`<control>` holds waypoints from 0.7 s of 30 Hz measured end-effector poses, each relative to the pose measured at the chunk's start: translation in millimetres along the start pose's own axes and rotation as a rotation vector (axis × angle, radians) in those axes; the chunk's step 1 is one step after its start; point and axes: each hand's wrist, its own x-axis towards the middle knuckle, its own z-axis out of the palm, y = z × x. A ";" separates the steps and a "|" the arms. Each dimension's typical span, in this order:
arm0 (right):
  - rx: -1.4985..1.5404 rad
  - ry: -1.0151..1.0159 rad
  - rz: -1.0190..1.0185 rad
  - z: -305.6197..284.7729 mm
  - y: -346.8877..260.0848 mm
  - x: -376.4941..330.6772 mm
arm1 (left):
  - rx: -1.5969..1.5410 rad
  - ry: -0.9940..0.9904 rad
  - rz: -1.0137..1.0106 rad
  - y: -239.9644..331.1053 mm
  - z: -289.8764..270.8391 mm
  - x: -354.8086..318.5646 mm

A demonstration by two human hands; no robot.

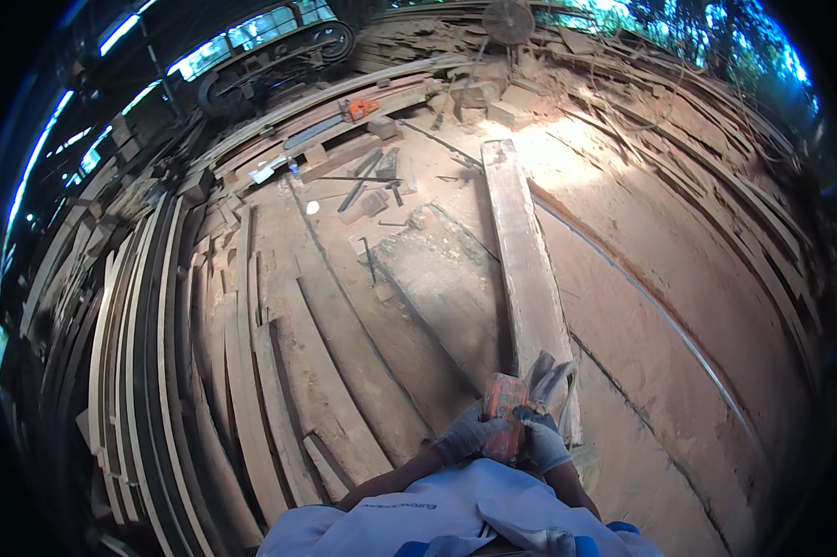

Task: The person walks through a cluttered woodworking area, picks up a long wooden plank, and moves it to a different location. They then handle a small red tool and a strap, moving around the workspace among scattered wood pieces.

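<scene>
A worn red-orange, box-shaped object (503,401) is held upright close to my body; its exact kind I cannot make out. My left hand (469,434), in a grey glove, is closed around its left side. On its right side, my right hand (543,438), in a light glove with dark fingers, grips near the upper edge. Just beyond my hands lies a long, thick plank (528,260), running away from me. Dark, crumpled strips (550,374) rest on the plank's near end beside the held object.
Several long boards (246,362) lie side by side at left. An orange chainsaw (357,110) rests on stacked timber at the back. Loose tools and wood blocks (374,200) are on the dusty ground. A thin metal strip (683,334) stretches along the right.
</scene>
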 end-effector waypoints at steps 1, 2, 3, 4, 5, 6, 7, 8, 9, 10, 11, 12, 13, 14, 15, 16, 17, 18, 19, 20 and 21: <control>0.026 -0.017 -0.016 -0.3 -0.3 -0.8 | 0.024 0.006 0.036 -0.6 0.3 -0.5; 0.060 -0.048 -0.047 -0.3 0.1 -0.8 | 0.031 0.023 0.054 -0.8 0.6 -1.1; 0.081 -0.062 -0.028 -1.4 0.3 -1.0 | 0.047 0.048 0.050 -0.8 1.6 -2.5; 0.083 -0.062 0.000 -1.8 1.0 -0.3 | 0.064 0.063 0.036 -0.2 2.1 -3.5; 0.095 -0.073 -0.003 -2.9 1.8 -0.3 | -0.019 0.045 0.016 0.3 3.0 -5.3; 0.107 -0.083 -0.006 -3.3 1.7 1.2 | -0.015 0.044 0.027 1.6 3.1 -5.7; 0.140 -0.055 0.054 -4.4 2.5 1.0 | -0.012 0.043 0.037 1.9 3.8 -6.8; 0.141 -0.055 0.050 -4.3 2.2 3.1 | -0.013 0.033 0.048 2.7 3.9 -6.3; 0.141 -0.056 0.048 -4.8 3.0 3.3 | -0.019 0.019 0.066 2.3 4.0 -6.6; 0.141 -0.057 0.046 -5.0 3.3 4.4 | -0.014 0.032 0.053 2.0 3.9 -5.5; 0.182 -0.102 0.032 -5.5 4.0 4.8 | -0.017 0.036 0.059 1.0 3.6 -4.7; 0.155 -0.080 0.043 -5.7 4.5 5.8 | -0.019 0.029 0.071 -0.6 3.9 -3.8; 0.147 -0.079 0.034 -6.0 5.2 6.3 | 0.002 0.044 0.050 -1.6 3.1 -2.4; 0.141 -0.077 0.027 -6.3 5.9 6.8 | -0.030 0.037 0.045 -3.2 3.0 -1.6; 0.175 -0.092 0.024 -6.6 6.6 7.1 | -0.058 0.035 0.037 -4.2 2.4 -0.9; 0.173 -0.081 0.027 -7.0 7.2 7.0 | -0.088 0.024 0.029 -5.2 2.4 -0.9; 0.171 -0.069 0.030 -7.4 7.6 7.2 | -0.076 0.024 0.026 -5.3 1.8 -0.4; 0.187 -0.081 0.024 -7.6 7.8 6.7 | -0.067 0.017 0.021 -5.1 1.7 -0.9; 0.195 -0.083 0.035 -7.9 7.6 6.6 | -0.059 0.011 0.027 -4.4 1.5 -1.0; 0.163 -0.063 0.051 -7.8 7.1 5.8 | -0.059 0.005 0.017 -3.0 1.4 -1.6; 0.151 -0.071 0.044 -7.5 6.6 5.5 | -0.060 -0.001 0.020 -1.9 1.8 -2.4</control>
